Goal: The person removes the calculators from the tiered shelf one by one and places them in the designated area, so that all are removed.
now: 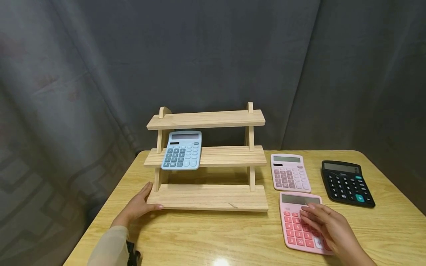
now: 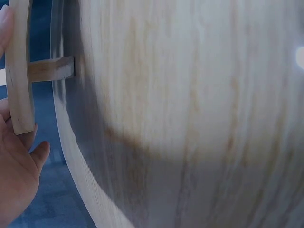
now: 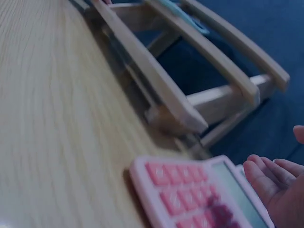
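A three-tier wooden display shelf (image 1: 213,195) stands on the table, and my left hand (image 1: 138,207) grips the left end of its bottom board, thumb along the front edge. The left wrist view shows the fingers (image 2: 40,154) at the board's end. A light blue calculator (image 1: 182,151) leans on the middle tier at the left. My right hand (image 1: 327,227) hovers over a pink calculator (image 1: 293,221) with red-pink keys, its fingers loosely bent and holding nothing. In the right wrist view the fingertips are beside that calculator's screen (image 3: 242,197).
A pale pink calculator (image 1: 289,171) lies just behind the pink one, right of the shelf. Farther right lies a black calculator (image 1: 346,183) with teal keys. A grey curtain (image 1: 213,55) hangs behind the wooden table (image 1: 199,236).
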`<state>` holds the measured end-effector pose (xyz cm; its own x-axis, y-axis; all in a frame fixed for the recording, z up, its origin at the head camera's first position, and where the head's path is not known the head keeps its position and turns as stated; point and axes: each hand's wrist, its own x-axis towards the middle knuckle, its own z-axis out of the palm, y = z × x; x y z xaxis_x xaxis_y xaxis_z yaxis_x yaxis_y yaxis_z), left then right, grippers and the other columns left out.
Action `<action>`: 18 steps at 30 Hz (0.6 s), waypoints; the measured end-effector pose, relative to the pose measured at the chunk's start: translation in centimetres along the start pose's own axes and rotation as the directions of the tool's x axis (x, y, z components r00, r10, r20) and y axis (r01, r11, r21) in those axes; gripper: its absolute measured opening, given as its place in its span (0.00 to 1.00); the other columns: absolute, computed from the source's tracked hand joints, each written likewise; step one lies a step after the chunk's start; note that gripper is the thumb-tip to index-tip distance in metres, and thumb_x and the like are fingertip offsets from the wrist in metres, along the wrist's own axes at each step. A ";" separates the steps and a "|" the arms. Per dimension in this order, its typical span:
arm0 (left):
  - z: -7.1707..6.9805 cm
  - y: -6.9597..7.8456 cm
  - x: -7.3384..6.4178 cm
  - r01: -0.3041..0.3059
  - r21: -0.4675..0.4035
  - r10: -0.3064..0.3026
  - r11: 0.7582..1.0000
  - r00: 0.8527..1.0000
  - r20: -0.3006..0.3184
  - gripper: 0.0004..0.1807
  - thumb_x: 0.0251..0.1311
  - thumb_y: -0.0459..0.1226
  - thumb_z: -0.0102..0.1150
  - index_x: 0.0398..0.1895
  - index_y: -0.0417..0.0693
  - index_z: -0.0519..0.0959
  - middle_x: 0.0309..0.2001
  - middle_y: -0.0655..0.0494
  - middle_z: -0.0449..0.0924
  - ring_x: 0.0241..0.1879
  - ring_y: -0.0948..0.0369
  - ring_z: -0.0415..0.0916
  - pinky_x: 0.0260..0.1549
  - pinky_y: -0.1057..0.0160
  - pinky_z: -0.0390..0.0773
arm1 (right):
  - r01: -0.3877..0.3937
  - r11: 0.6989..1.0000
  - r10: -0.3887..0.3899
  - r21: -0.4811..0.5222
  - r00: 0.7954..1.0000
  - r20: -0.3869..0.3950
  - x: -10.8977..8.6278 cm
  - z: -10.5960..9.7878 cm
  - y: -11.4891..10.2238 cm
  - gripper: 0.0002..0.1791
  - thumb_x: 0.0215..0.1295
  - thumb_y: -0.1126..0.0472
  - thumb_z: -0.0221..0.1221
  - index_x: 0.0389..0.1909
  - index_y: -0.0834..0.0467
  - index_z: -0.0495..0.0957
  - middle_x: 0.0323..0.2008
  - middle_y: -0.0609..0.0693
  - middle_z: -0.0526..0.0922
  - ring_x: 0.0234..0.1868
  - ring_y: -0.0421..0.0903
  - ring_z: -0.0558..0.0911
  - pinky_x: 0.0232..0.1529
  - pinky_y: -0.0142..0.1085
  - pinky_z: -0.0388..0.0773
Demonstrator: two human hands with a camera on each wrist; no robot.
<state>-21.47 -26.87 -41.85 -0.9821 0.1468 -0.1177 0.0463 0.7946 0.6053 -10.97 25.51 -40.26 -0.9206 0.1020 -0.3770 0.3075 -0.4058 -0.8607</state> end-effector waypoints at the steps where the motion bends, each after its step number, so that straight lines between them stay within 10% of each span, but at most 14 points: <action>1: 0.0 0.0 0.0 -0.001 0.001 0.001 1.000 1.000 -0.002 0.61 0.35 0.55 0.65 0.65 0.36 0.40 0.65 0.37 0.36 0.61 0.41 0.38 0.54 0.42 0.46 | 0.010 1.000 -0.010 0.029 1.000 0.022 0.1 0.4 -0.1 0.05 0.59 0.60 0.54 0.35 0.55 0.76 0.31 0.48 0.80 0.36 0.43 0.79 0.43 0.40 0.71; 7: 0.0 0.0 0.0 -0.004 0.006 0.004 1.000 1.000 -0.008 0.61 0.35 0.55 0.65 0.65 0.35 0.40 0.65 0.37 0.37 0.61 0.40 0.38 0.54 0.42 0.46 | 0.100 0.988 -0.123 0.121 0.972 0.200 0.4 3.3 -0.5 0.04 0.56 0.61 0.56 0.31 0.55 0.79 0.34 0.50 0.80 0.38 0.45 0.79 0.43 0.39 0.71; 18: 0.2 -0.2 0.0 -0.030 -0.003 0.030 1.000 0.999 -0.016 0.60 0.35 0.55 0.66 0.65 0.34 0.42 0.65 0.36 0.37 0.61 0.41 0.38 0.54 0.43 0.46 | 0.206 0.948 -0.302 0.241 0.821 0.484 1.2 8.1 -0.5 0.11 0.64 0.68 0.44 0.38 0.61 0.75 0.38 0.57 0.79 0.42 0.49 0.78 0.44 0.39 0.71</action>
<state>-21.43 -26.92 -42.07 -0.9831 0.1612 -0.0868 0.0753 0.7883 0.6106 -14.22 18.46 -37.50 -0.9655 -0.2333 0.1158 0.0435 -0.5828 -0.8115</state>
